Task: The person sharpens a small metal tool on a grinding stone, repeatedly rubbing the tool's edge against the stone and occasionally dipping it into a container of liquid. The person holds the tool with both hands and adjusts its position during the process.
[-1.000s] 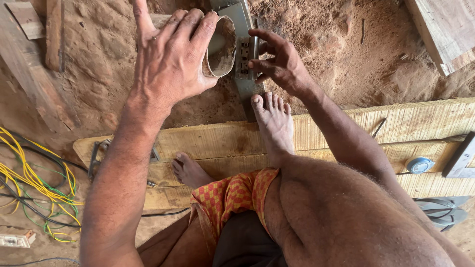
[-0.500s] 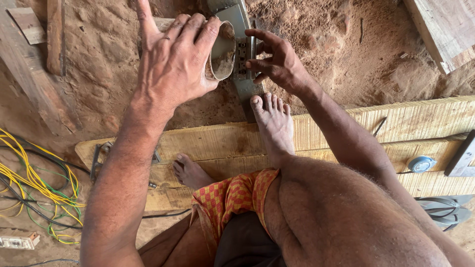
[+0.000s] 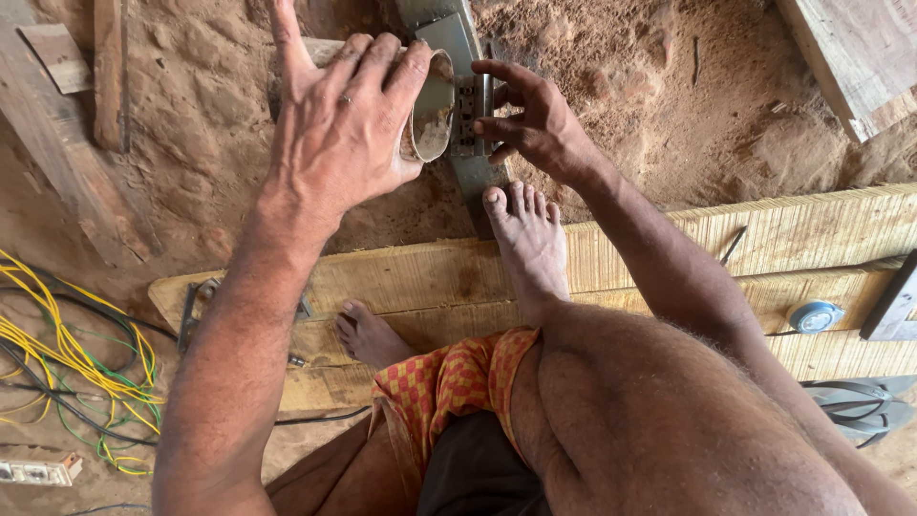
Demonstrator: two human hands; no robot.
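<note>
Left hand (image 3: pixel 349 129) wraps fingers round a short, dirt-stained grey cylinder w/ open mouth (image 3: pixel 432 107), grasping it from above; the cylinder's rim sits right against the left edge of the narrow grey metal bar (image 3: pixel 457 43) that runs down the sandy ground. Right hand (image 3: pixel 537 124) is on the bar's other side, thumb and fingertips pinched at a small dark ribbed block (image 3: pixel 466 113) set on the bar; can't tell if it truly grips or just touches. Below the bar's near end, right foot (image 3: pixel 530 239) rests on a pale yellowish wooden plank (image 3: pixel 802 225); left foot (image 3: pixel 368 334) lies further down-left of the bar, on the same stack of planks. Orange-and-yellow checked cloth (image 3: pixel 449 382) covers the lap. Far left of the bar, yellow and green wires (image 3: pixel 57 354) tangle on the ground. Far right, down from the bar, a small round blue-grey disc (image 3: pixel 812 315) sits on the plank.
</note>
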